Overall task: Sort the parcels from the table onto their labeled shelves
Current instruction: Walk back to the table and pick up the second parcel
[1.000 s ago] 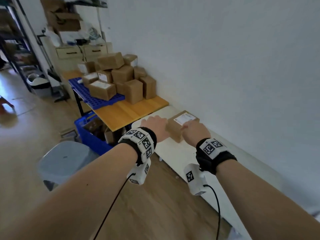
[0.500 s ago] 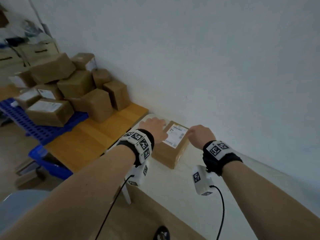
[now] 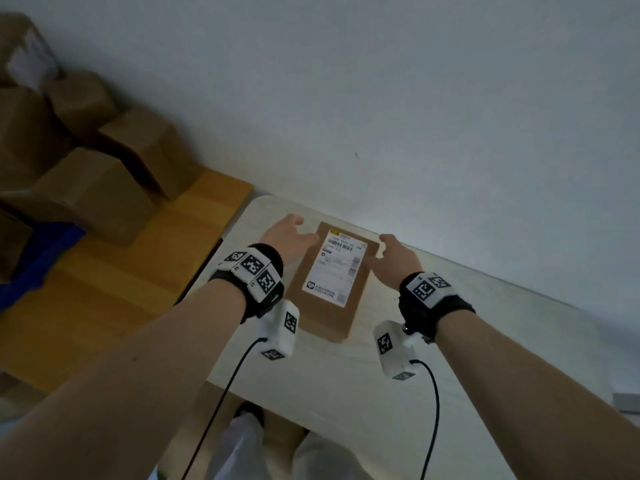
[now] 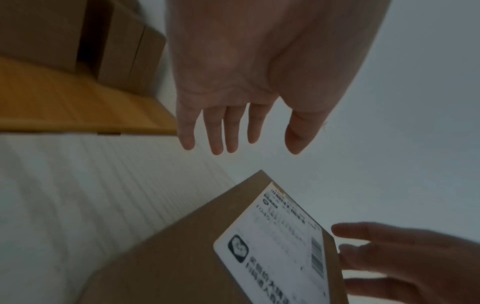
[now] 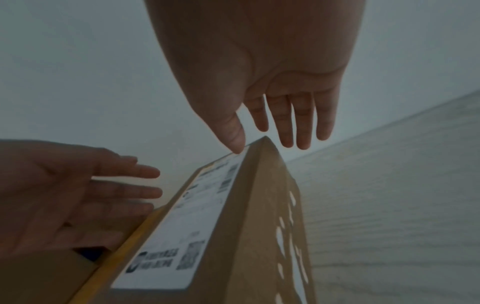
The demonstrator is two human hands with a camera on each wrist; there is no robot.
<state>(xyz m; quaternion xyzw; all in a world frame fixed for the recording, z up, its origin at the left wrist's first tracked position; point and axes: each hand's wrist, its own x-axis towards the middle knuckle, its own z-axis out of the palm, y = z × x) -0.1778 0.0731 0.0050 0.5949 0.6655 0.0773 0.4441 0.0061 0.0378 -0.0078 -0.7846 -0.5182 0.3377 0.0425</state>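
Brown cardboard parcel (image 3: 329,282) label-up on pale worktop (image 3: 346,393) at frame centre, left hand (image 3: 289,237) and right hand (image 3: 393,259) flanking it with fingers straight, released, more parcels (image 3: 86,192) stacked upper left on wooden worktop (image 3: 114,289)

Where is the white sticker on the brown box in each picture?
Head: the sticker is in the middle, on top of the box, between both hands.
Left wrist: the sticker is at the bottom, right of middle.
Right wrist: the sticker runs from the bottom up toward the middle.
Shared landmark: the dark round logo at the sticker's near corner.
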